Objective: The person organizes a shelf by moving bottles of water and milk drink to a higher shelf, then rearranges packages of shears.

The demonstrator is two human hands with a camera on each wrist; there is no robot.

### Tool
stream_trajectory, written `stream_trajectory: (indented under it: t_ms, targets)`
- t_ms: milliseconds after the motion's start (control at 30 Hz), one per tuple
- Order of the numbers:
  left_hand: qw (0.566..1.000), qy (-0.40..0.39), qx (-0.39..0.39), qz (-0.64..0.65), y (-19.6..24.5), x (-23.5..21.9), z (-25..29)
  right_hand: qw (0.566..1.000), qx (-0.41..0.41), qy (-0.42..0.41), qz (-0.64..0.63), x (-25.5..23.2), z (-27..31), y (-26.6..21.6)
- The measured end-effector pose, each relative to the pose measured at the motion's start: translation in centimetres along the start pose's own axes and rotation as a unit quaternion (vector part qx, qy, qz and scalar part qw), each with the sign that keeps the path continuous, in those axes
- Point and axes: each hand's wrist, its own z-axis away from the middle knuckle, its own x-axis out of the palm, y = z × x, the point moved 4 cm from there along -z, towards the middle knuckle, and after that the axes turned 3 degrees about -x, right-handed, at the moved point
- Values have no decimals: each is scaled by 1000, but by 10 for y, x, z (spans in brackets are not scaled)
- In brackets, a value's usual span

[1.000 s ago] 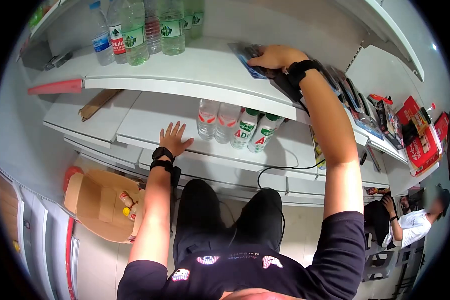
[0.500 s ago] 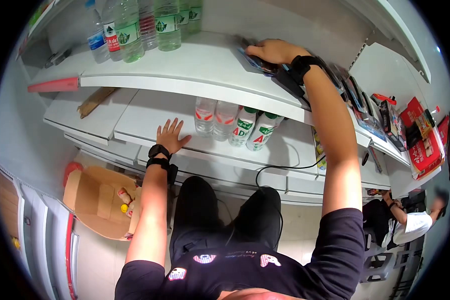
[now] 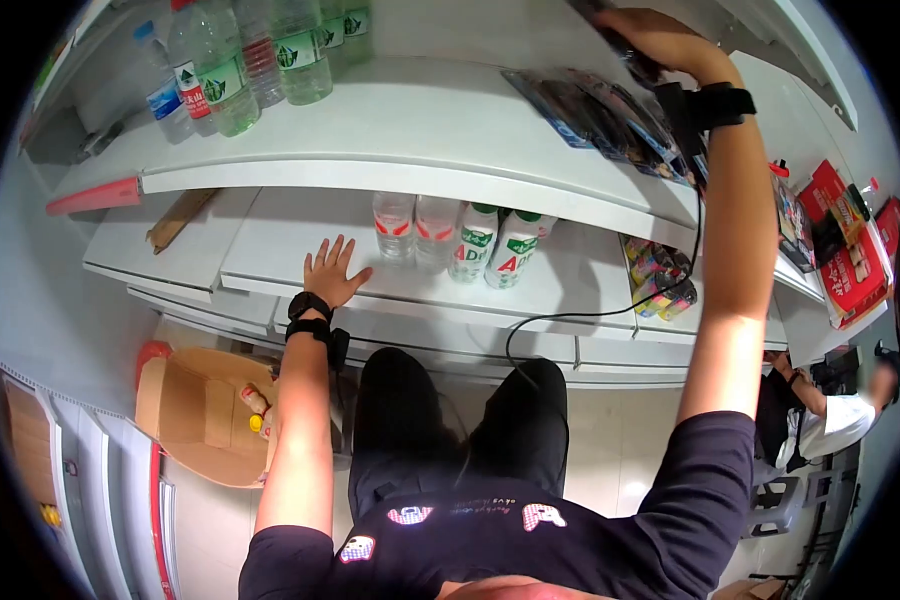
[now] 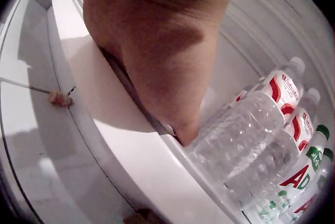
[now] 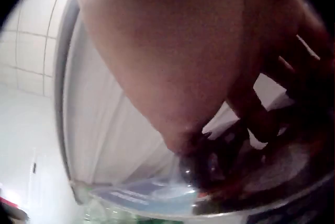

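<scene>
Packets [image 3: 610, 110] in dark wrappers lie fanned along the upper shelf [image 3: 410, 120], right at its right end under the next shelf up, and one dark packet [image 3: 620, 40] is lifted clear of them in the right hand [image 3: 660, 40]. From the head view, the upper shelf has bare room between the packets and the green and clear bottles [image 3: 230, 60] at its left back corner. On the lower shelf [image 3: 300, 250] the left hand [image 3: 330, 272] rests flat, fingers spread, just left of four small bottles [image 3: 450, 240]. A cardboard box [image 3: 200, 410] stands on the floor below. Against half a second ago, the right hand has risen from the fanned packets towards the top of the view; the left hand has stayed put.

In the left wrist view, the left hand [image 4: 157, 56] presses on the shelf's front edge, with the small bottles [image 4: 251, 135] just beside it.

In the right wrist view, the right hand [image 5: 209, 77] curls its fingers [image 5: 251, 109] round the dark packet [image 5: 220, 166], blurred and close.
</scene>
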Motion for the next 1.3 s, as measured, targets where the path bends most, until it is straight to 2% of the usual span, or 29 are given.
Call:
stream_trajectory:
  t_ms: [67,167,200,300,333,400,467,533,567,633,667,733,767,833,867,933,967,1000,1067,1100,1167,1200,1267,1300]
  targets:
    - [1000,0,1,1,1,0,1,991,25,-31,131,3,-27,60]
    - [1000,10,4,9,0,1,0,993,50,-39,102,10,-37,120]
    - [1000,15,4,14,1,1,0,992,52,-37,105,12,-33,126]
    - [1000,21,5,19,1,0,1,973,126,-167,99,30,-24,142]
    - [1000,23,5,21,0,0,1,979,127,-143,69,38,-19,146]
    - [1000,20,7,8,0,1,0,979,47,-102,172,41,-9,143]
    - [1000,26,8,11,-1,1,1,974,62,-124,181,39,-7,147]
    - [1000,26,12,12,-1,2,2,965,178,-171,90,41,-2,162]
    - [1000,28,8,11,-1,4,0,964,179,-173,90,40,6,157]
    - [1000,27,5,9,-2,6,-3,983,115,-82,121,32,22,137]
    - [1000,29,5,10,-2,5,-3,982,115,-85,121,34,22,140]
    - [1000,27,5,10,-2,6,-2,972,25,-44,228,34,21,141]
    - [1000,26,3,5,-1,4,-2,972,25,-48,228,40,24,146]
    - [1000,21,1,-3,0,2,0,960,-32,99,261,44,35,149]
    - [1000,17,1,-3,0,3,-1,960,-32,96,261,47,43,144]
    - [1000,22,1,0,-1,5,-3,938,-73,232,247,38,71,110]
    - [1000,24,0,-4,-1,4,-2,916,-132,307,223,36,88,88]
    - [1000,21,1,-3,0,4,-1,917,-132,304,224,41,101,75]
    - [1000,29,0,-1,0,3,0,921,-186,343,-13,48,132,53]
    - [1000,30,-2,0,0,3,1,912,-244,327,-21,57,151,36]
    - [1000,29,1,-4,1,0,2,883,-402,242,3,88,168,21]
    - [999,31,-4,-2,0,0,1,875,-438,201,44,105,175,6]
    - [999,35,6,-2,0,1,1,886,-425,149,112,140,178,-13]
    - [999,36,3,-2,-1,2,1,896,-400,151,118,158,172,-13]
